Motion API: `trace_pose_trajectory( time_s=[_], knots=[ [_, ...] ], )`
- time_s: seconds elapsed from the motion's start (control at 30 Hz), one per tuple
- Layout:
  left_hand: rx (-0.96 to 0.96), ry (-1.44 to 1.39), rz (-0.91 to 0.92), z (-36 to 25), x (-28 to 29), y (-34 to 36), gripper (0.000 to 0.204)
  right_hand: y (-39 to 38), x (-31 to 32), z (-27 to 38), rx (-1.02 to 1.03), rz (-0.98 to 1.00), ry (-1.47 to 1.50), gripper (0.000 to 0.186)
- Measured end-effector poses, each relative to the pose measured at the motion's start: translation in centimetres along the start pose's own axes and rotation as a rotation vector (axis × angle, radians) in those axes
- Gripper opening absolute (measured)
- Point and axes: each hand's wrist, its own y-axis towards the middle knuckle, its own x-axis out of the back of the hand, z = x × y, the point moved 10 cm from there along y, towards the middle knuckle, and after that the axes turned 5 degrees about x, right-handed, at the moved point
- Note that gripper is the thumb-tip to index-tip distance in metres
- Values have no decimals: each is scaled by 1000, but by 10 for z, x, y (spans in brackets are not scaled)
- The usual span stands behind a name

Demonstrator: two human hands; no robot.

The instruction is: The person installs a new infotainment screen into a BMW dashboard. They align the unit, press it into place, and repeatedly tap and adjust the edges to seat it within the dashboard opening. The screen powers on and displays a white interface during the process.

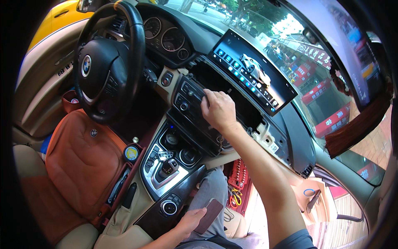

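Observation:
My right hand (219, 108) is at the upper part of the black radio and climate panel (195, 103) in the middle of the dashboard. Its fingers curl over the panel's top edge, partly hidden by the hand itself. Behind the panel gapes a dark dashboard opening (211, 76). A wide lit touchscreen (255, 68) stands tilted above that opening. Down by my grey-trousered leg (210, 191), my left hand (192, 221) is closed around a flat, dark brown rectangular thing that looks like a phone (209, 216).
The steering wheel (139, 54) and an orange-covered seat (87, 162) are to the left. Between the seats rises the gear selector (169, 167), near a round control knob (169, 207). A red tool case (238, 174) and yellow-handled pliers (235, 198) lie in the right footwell.

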Motion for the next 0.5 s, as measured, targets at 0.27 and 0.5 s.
trace_pose_trajectory(
  time_s=[0.27, 0.5],
  knots=[
    [57, 15, 7, 0, 1, -1, 50, 50, 2, -14, 27, -104, -104, 48],
    [118, -40, -4, 7, 10, 9, 47, 71, -12, -21, -77, -3, -210, 57]
  ],
)
